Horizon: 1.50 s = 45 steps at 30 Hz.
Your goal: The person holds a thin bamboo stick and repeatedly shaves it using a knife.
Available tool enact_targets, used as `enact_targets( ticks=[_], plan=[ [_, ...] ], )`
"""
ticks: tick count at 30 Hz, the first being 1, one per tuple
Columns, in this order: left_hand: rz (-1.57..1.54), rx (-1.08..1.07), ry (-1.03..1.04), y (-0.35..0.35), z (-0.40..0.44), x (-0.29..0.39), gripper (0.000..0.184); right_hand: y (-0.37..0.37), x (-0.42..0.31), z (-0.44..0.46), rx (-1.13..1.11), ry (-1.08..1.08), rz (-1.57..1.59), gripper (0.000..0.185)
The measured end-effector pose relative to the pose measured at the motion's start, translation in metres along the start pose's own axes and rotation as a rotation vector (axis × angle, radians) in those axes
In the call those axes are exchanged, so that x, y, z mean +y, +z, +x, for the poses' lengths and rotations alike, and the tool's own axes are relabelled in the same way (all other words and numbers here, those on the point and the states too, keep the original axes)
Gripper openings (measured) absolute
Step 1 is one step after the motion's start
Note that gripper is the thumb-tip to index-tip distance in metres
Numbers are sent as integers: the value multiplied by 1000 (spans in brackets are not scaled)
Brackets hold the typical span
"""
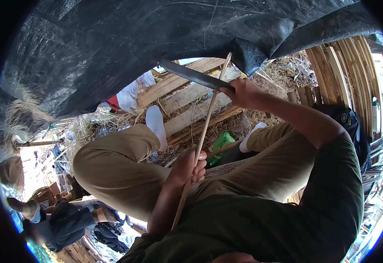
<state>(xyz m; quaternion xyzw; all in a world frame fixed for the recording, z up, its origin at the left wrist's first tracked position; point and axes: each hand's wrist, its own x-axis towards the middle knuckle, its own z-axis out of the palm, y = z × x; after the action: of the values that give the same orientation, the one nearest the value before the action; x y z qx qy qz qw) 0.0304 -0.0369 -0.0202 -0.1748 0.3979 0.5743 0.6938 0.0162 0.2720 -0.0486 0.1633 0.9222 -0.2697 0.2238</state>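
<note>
A long, thin, pale wooden stick (209,116) runs slantwise from my lap up past my right hand. My left hand (189,168) is closed around its lower part, just above my lap. In my right hand (245,94) is a machete (191,75), gripped at its near end, with the grip itself hidden by my fingers. Its dark blade points up and left and crosses the stick near the upper end. Whether the edge is cutting into the wood, I cannot tell.
A black tarp (125,39) hangs low overhead. Wooden planks (174,127) lie between my feet among straw and shavings, near a green plastic bag (221,147). Wood strips (353,65) stand at right by a dark bag (342,118). Another person (68,221) sits at lower left.
</note>
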Motion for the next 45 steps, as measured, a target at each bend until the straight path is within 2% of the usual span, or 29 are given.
enact_targets(
  ticks=[2, 3, 4, 6, 7, 9, 10, 13, 16, 18, 19, 21, 23, 26, 28, 30, 33, 34, 36, 39, 42, 43, 45],
  plan=[
    [3, 54, 23, 7, 0, 3, 38, -12, -5, 1, -88, 81, 70, 60],
    [2, 78, 43, 11, 1, 4, 38, -18, 5, 7, -130, 47, 158, 62],
    [17, 72, 50, 12, 1, 3, 39, -16, 18, 17, 34, -103, -34, 62],
    [39, 56, 80, 14, 1, 3, 39, -24, 34, 30, 105, 7, 28, 64],
    [58, 58, 79, 15, 1, 6, 39, -34, 4, 13, 48, 67, -47, 66],
    [90, 77, 51, 14, 1, 6, 39, 0, -17, -6, -89, 67, 18, 66],
    [72, 76, 41, 14, 2, 5, 40, 5, -33, -17, -190, 15, 59, 64],
    [40, 66, 25, 11, 4, 6, 40, 3, -35, -21, -219, -164, 30, 61],
    [29, 65, 73, 12, 5, 7, 40, -19, -2, 9, -22, -104, 20, 58],
    [71, 90, 113, 12, 3, 5, 39, -24, 15, 26, 205, -23, -6, 55],
    [72, 54, 111, 10, 2, 7, 39, -20, 14, 20, 247, -72, -21, 52],
    [57, -11, 95, 6, 0, 5, 39, -9, -2, -4, 180, -124, 62, 51],
    [84, 33, 129, 8, -5, 9, 38, -6, -28, -27, 96, -215, 224, 48],
    [209, 110, 235, 24, -15, 18, 36, -38, -43, -39, 224, -333, 153, 45],
    [242, 133, 289, 30, -18, 19, 34, -51, -45, -42, 312, -329, 139, 40],
    [216, 122, 298, 32, -19, 17, 32, -50, -29, -33, 412, -384, 153, 37],
    [234, 95, 292, 16, -7, 8, 30, -35, 16, -5, 663, -447, -62, 39],
    [323, 138, 334, 16, -7, 5, 29, -36, 26, 1, 742, -470, -123, 40],
    [499, 226, 423, 17, -6, 0, 29, -31, 38, 7, 595, -322, -107, 40],
    [548, 296, 468, 13, -7, -2, 30, 2, 20, -14, 359, -192, 47, 42],
    [611, 312, 467, -3, -5, -2, 35, 24, -7, -39, 339, -442, 14, 44],
    [470, 345, 413, -2, -3, -3, 41, 21, -6, -37, 337, -418, -11, 43],
    [469, 345, 417, -1, -5, -3, 43, 4, 0, -18, 334, -377, -65, 41]
  ],
)
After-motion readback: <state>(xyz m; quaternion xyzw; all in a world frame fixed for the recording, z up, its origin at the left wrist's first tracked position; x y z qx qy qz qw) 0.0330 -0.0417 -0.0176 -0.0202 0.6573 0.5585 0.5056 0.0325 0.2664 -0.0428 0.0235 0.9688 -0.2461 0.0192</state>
